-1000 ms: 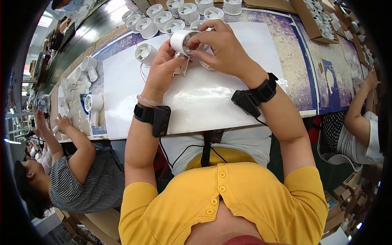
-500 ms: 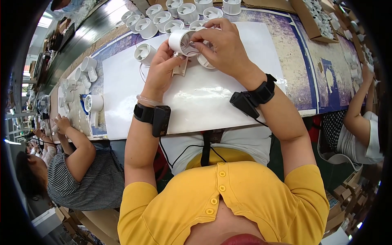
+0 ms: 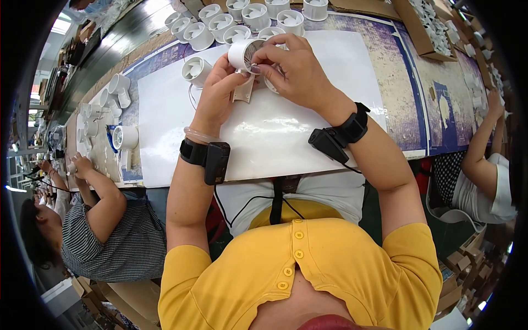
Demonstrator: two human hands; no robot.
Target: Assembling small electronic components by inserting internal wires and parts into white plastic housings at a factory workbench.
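My left hand (image 3: 221, 88) is wrapped round a white round fan housing (image 3: 237, 54), tilted so that its open, grilled end faces right. A flat white bracket (image 3: 242, 92) extends below it, under my left thumb. My right hand (image 3: 297, 77) is at the open end, its thumb and forefinger closed together at the rim. Whatever those fingertips pinch is too small or hidden to make out. Beside my left hand stands another white fan unit (image 3: 195, 70) with its blades showing and a thin wire trailing down. Behind my right hand, a white part is mostly covered.
Several white fan units (image 3: 256, 16) stand in rows at the back of the white sheet (image 3: 291, 137). More housings (image 3: 126, 137) are at the left. An open cardboard box (image 3: 426, 27) of small white parts lies back right. A co-worker (image 3: 110, 236) sits left, another person (image 3: 478, 170) right.
My right hand has shifted slightly left and down, its fingers now bent closer to the housing's rim. My left hand still holds the housing in nearly the same place.
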